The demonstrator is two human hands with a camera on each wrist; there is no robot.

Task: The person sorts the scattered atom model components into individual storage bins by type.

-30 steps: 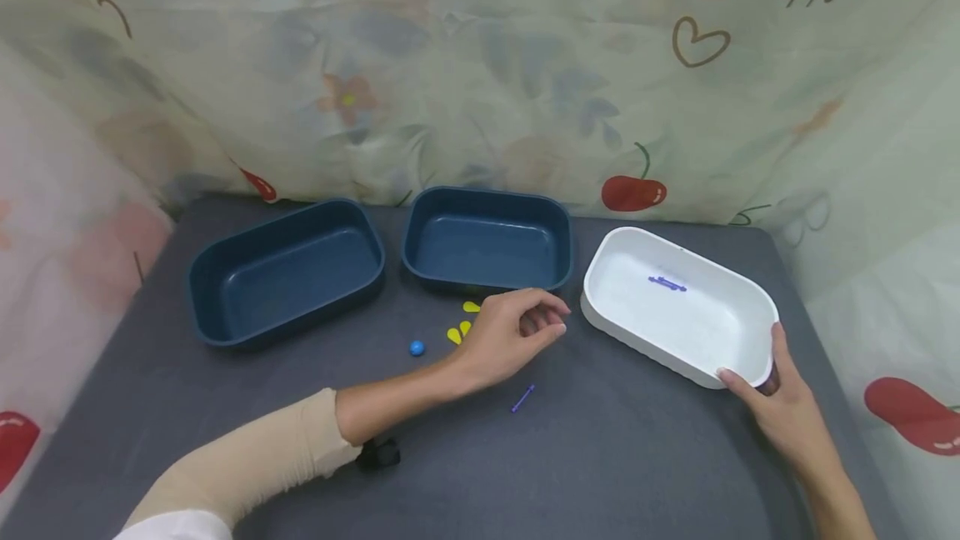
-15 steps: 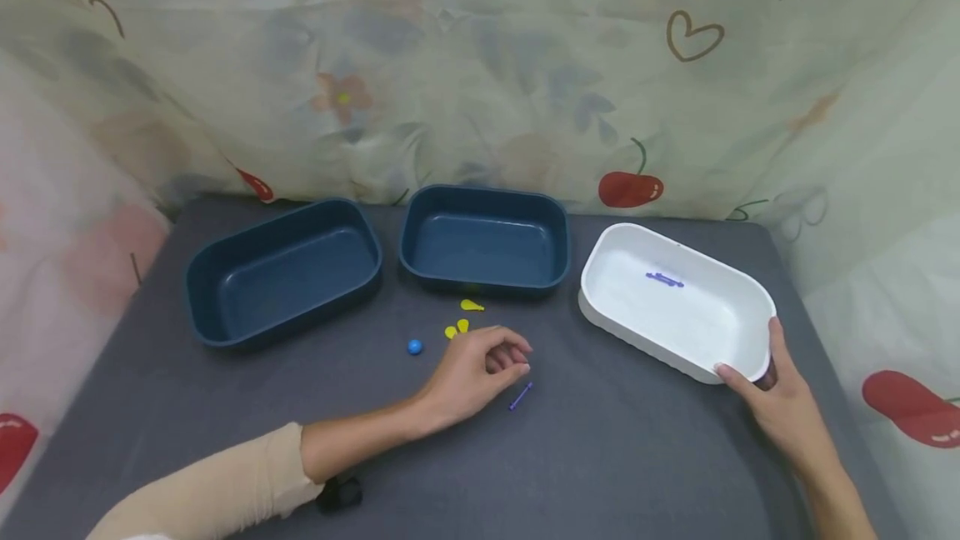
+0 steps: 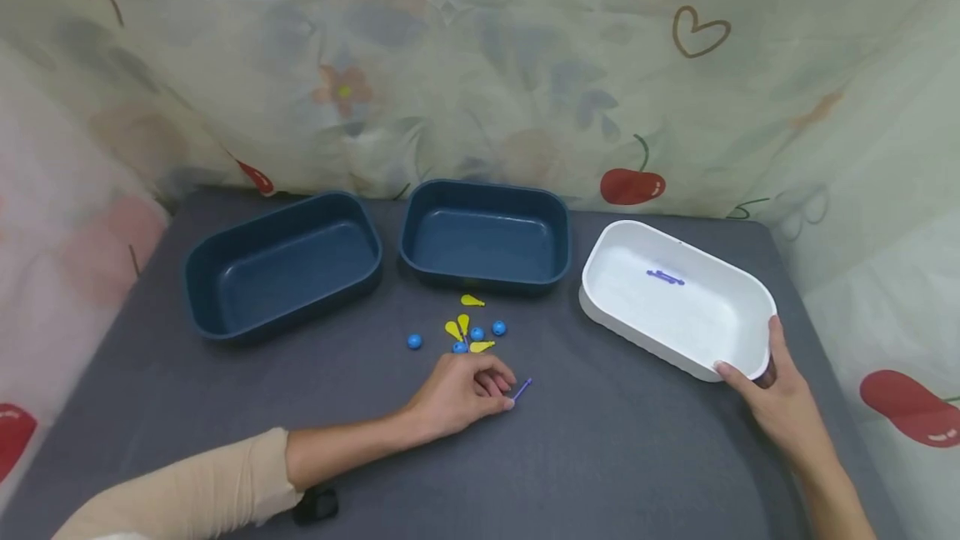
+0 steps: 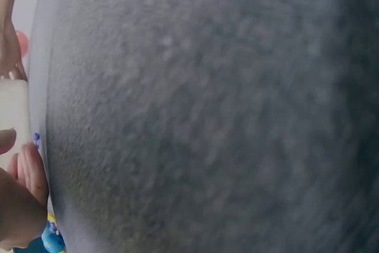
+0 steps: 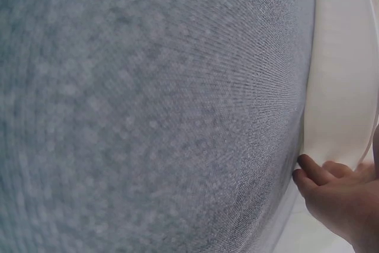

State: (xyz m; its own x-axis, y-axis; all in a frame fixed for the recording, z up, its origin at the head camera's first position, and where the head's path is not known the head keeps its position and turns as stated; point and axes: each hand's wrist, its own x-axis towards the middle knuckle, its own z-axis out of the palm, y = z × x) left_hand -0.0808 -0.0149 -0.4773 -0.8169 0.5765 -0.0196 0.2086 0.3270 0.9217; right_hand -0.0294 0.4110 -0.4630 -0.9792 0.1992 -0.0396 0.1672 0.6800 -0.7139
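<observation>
My left hand (image 3: 457, 398) hovers low over the table with its fingers loosely bent, thumb beside the near end of a thin purple stick (image 3: 523, 390). In the left wrist view a gap shows between thumb and fingers, and the purple stick (image 4: 37, 139) lies just past the fingertips. My right hand (image 3: 787, 411) grips the near right corner of a white bin (image 3: 637, 340), thumb at the rim. Small purple pieces (image 3: 665, 277) lie inside the bin. Behind the left hand sit several blue beads (image 3: 499, 328) and several yellow drop-shaped pieces (image 3: 472, 300); the hand partly covers one bead.
Two dark blue bins stand at the back: a left bin (image 3: 300, 315) set at an angle and a middle bin (image 3: 487, 280). All rest on a grey cloth-covered table (image 3: 570, 473). A patterned curtain (image 3: 465, 65) closes off the back and sides.
My left hand has moved toward me and left, down to the purple stick, uncovering more blue beads and yellow pieces. My right hand keeps its grip on the white bin.
</observation>
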